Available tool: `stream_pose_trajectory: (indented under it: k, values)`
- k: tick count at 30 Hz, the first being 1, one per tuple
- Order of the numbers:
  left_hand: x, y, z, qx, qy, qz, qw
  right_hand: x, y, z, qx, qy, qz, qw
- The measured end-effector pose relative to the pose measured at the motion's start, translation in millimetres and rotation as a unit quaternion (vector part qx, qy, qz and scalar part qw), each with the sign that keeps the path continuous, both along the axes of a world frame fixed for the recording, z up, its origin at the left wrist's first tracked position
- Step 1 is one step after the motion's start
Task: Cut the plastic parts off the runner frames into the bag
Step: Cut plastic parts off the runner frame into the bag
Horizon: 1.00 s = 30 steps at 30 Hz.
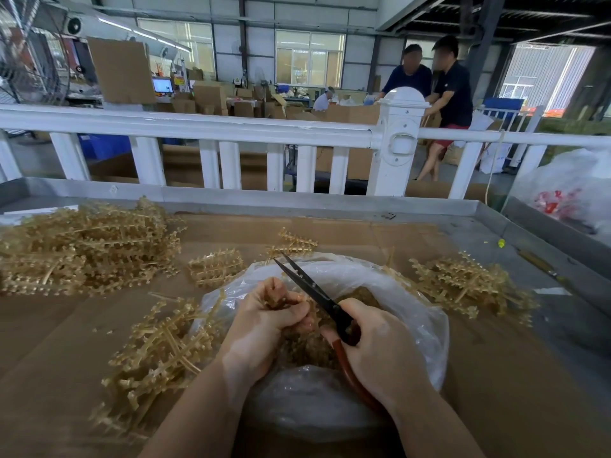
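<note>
Leftmost, pale amber plastic runner frames (86, 246) lie heaped on cardboard; the left hand (264, 322) grips one frame over the clear plastic bag (413, 312). Right hand (377, 345) holds open black scissors (310, 285), mid-trimming; closing the blades likely comes next

Tan, translucent runner frames (89, 246) are seen on brown cardboard (363, 233). Black blades and red handles are shown on the scissors (317, 292).

Translucent amber plastic runner frames (82, 249); glossy clear plastic bag (380, 279); matt cardboard (347, 233).
</note>
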State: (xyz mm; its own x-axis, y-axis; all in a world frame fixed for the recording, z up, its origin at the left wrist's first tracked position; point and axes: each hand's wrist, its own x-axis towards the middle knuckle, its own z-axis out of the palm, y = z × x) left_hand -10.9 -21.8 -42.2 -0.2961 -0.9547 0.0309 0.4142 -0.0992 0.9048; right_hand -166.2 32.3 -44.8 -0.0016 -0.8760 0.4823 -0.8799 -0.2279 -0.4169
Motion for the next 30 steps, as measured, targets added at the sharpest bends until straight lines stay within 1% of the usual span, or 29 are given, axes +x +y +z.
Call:
stream_pose_trajectory:
  k: [3, 5, 14, 20, 30]
  values:
    - [0.5, 2.8, 3.4, 0.004, -0.052, 0.001, 0.999, -1.6, -1.4, -1.8, 0.008, -0.006, 0.009, 1.0]
    - [0.4, 3.6, 4.8, 0.012, -0.063, 0.004, 0.998, -1.8, -1.9, -2.4, 0.006, -0.005, 0.005, 1.0]
    - [1.7, 2.4, 0.1, 0.01, -0.05, -0.008, 0.999, -2.2, -3.5, -0.3, 0.009, 0.004, 0.011, 1.0]
    - [0.2, -0.3, -2.1, 0.049, 0.019, 0.026, 0.998, -0.1, -0.6, -0.2, -0.011, 0.001, 0.0, 1.0]
    - [-6.6, 6.1, 3.6, 0.048, -0.005, 0.104, 0.993, -1.3, 1.0, 1.7, -0.005, 0.003, 0.008, 1.0]
